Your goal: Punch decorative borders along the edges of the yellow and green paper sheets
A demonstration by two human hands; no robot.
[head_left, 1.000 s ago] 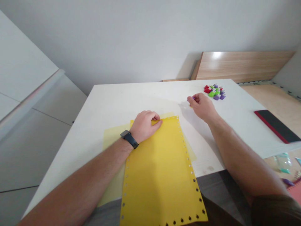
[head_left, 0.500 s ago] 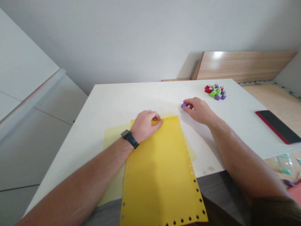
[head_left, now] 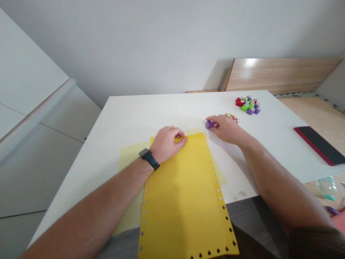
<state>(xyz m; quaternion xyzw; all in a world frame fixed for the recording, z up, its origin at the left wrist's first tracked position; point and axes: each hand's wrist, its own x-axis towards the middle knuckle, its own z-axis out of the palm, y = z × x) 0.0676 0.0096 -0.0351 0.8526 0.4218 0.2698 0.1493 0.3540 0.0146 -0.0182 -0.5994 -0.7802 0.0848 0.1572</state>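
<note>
A yellow card sheet [head_left: 183, 194] with small punched star holes along its edges lies on the table, over a paler translucent yellow sheet [head_left: 129, 162]. My left hand [head_left: 167, 145] rests on the sheet's far edge, its fingers pinching that edge. My right hand [head_left: 228, 129] is shut on a small purple craft punch [head_left: 209, 124], just beyond the sheet's far right corner. A little heap of punched paper bits [head_left: 232, 117] lies beside that hand. Several red, green and purple craft punches [head_left: 248, 105] stand clustered further back.
The white table [head_left: 151, 115] has a black-and-red flat case [head_left: 319, 145] near its right edge. Below that edge, on a lower surface, are a clear plastic item [head_left: 326, 188] and a pink item [head_left: 340, 221]. A wooden board [head_left: 277, 75] stands behind.
My right hand has moved left with the purple punch, uncovering the heap of paper bits. My left hand and the yellow sheet stay in place.
</note>
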